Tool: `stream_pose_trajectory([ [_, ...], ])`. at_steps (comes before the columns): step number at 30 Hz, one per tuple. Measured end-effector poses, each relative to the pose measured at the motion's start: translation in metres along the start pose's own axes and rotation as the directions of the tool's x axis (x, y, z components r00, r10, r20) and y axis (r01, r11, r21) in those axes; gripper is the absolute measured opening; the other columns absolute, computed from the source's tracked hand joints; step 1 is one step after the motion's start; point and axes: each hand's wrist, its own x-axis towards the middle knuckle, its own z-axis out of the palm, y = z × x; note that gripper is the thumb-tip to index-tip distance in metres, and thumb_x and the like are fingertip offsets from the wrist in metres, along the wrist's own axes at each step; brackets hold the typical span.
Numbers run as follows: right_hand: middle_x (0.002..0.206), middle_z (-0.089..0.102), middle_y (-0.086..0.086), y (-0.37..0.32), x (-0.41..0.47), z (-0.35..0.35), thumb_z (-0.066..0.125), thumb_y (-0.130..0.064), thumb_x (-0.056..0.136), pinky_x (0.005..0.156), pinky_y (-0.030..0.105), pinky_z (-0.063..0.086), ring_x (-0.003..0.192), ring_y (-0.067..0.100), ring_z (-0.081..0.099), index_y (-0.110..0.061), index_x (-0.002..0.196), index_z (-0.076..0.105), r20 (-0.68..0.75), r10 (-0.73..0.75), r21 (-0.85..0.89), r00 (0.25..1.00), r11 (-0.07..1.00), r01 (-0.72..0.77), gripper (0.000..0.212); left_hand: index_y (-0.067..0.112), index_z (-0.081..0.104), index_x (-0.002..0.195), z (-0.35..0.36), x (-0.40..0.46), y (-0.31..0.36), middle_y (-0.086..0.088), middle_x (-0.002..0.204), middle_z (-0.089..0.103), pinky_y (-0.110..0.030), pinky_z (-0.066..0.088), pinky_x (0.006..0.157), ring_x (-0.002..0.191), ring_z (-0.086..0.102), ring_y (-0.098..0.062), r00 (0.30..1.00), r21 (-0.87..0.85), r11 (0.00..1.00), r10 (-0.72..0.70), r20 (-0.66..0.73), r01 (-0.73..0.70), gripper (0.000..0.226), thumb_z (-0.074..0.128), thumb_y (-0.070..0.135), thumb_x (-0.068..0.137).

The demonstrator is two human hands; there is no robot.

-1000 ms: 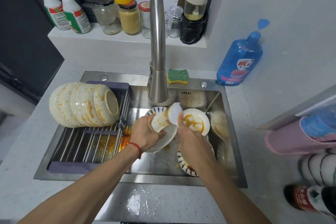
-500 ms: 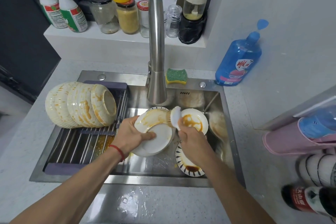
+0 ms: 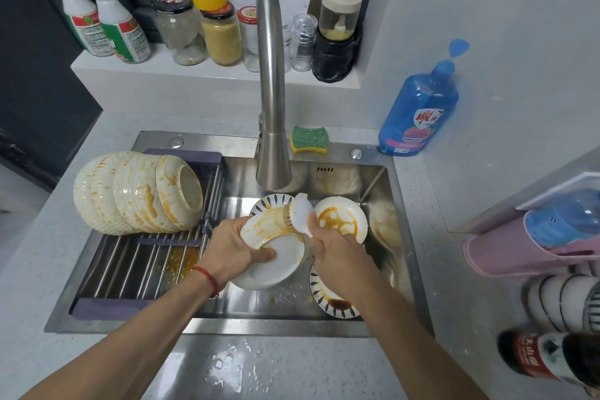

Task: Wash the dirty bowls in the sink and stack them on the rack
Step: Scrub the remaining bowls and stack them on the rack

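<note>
Wet counter [image 3: 246, 364] edge nearest. Over the sink [image 3: 227, 308], left hand [image 3: 237, 250] grips a white bowl [image 3: 276, 253] by its rim, tilted, orange sauce on its upper part. Right hand [image 3: 337, 250] pinches a white scrubber [image 3: 300, 213] against that smear. Step: scrubbing, midway. Dirty dishes [image 3: 341, 221] lie under and beyond. Rack [image 3: 136, 263] at left carries stacked bowls [image 3: 136, 191], stained too. Next likely: wipe remaining sauce, rinse under faucet [image 3: 271, 107], stack on rack.

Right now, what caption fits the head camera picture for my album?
Left hand holds a saucy dish over the sink while right hand scrubs it with a white brush.
</note>
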Motion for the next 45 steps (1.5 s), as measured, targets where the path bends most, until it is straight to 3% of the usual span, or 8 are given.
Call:
stream_pose_trajectory([
  [6,0.091,0.056,0.003,0.030,0.008,0.015,0.036,-0.017,0.110,0.080,0.038,0.050,0.084,0.020,0.056,-0.021,0.160,0.032,-0.014,0.096,0.114,0.995,0.989,-0.094,0.051,0.005,0.077,0.105,-0.006,-0.007,0.008,-0.013,0.101,0.080,-0.048,0.063,0.083,0.097,0.075,-0.035,0.996,-0.291,0.954,-0.085,-0.018,0.076,0.052,0.093,-0.008,0.058],
  [11,0.112,0.058,0.007,0.034,0.001,0.030,0.035,-0.019,0.109,0.095,0.049,0.052,0.105,0.028,0.055,-0.032,0.160,0.033,-0.074,0.105,0.241,0.992,0.967,-0.084,0.052,0.005,0.074,0.107,-0.008,-0.005,0.009,-0.014,0.105,0.079,-0.044,0.061,0.076,0.095,0.075,-0.035,0.991,-0.457,0.885,-0.128,-0.050,0.091,0.064,0.095,-0.007,0.048],
  [17,0.091,0.059,0.003,0.030,0.003,0.029,0.033,-0.024,0.110,0.073,0.042,0.047,0.081,0.021,0.056,-0.031,0.158,0.033,-0.088,0.055,0.166,0.995,0.985,-0.040,0.048,0.003,0.070,0.116,-0.007,-0.010,0.006,-0.016,0.111,0.078,-0.048,0.062,0.081,0.104,0.073,-0.039,0.985,-0.554,0.823,-0.168,-0.026,0.126,0.059,0.085,-0.011,0.060],
  [23,0.101,0.062,0.006,0.027,-0.005,0.027,0.032,-0.024,0.110,0.083,0.047,0.052,0.093,0.025,0.059,-0.030,0.158,0.031,-0.063,0.051,0.147,0.997,0.988,-0.041,0.048,0.003,0.068,0.123,-0.008,-0.009,0.005,-0.016,0.114,0.077,-0.041,0.064,0.070,0.099,0.075,-0.033,0.979,-0.647,0.752,-0.200,-0.046,0.123,0.065,0.084,-0.010,0.061],
  [30,0.093,0.065,0.006,0.022,-0.006,0.036,0.040,-0.015,0.105,0.075,0.050,0.055,0.085,0.029,0.063,-0.030,0.158,0.025,-0.076,0.033,0.063,0.997,0.998,-0.028,0.056,0.006,0.063,0.131,-0.002,-0.004,0.001,-0.015,0.120,0.075,-0.054,0.061,0.087,0.108,0.073,-0.037,0.944,-0.748,0.643,-0.321,-0.072,0.162,0.074,0.086,-0.002,0.062],
  [35,0.082,0.061,0.003,0.021,-0.010,0.041,0.039,-0.017,0.107,0.056,0.038,0.046,0.069,0.019,0.058,-0.029,0.160,0.019,-0.087,0.027,0.009,0.996,1.000,-0.027,0.058,0.010,0.061,0.136,-0.002,-0.001,-0.003,-0.015,0.125,0.073,-0.066,0.057,0.088,0.113,0.070,-0.040,0.921,-0.797,0.575,-0.384,-0.065,0.184,0.083,0.093,0.003,0.059],
  [41,0.082,0.057,0.002,0.019,-0.011,0.051,0.047,-0.012,0.103,0.057,0.037,0.045,0.070,0.019,0.058,-0.028,0.163,0.004,-0.112,0.018,-0.080,0.993,0.996,-0.027,0.075,0.010,0.063,0.136,0.004,0.005,-0.010,-0.018,0.127,0.072,-0.074,0.053,0.088,0.114,0.069,-0.045,0.885,-0.842,0.485,-0.465,-0.018,0.237,0.096,0.100,0.014,0.048],
  [45,0.079,0.057,0.001,0.022,-0.009,0.053,0.048,-0.012,0.103,0.057,0.037,0.049,0.067,0.016,0.059,-0.026,0.164,0.004,-0.161,0.013,-0.127,0.987,0.991,-0.034,0.076,0.007,0.063,0.134,0.013,0.002,0.000,-0.021,0.124,0.072,-0.075,0.053,0.084,0.112,0.068,-0.048,0.862,-0.839,0.467,-0.507,0.006,0.280,0.069,0.087,0.008,0.070],
])
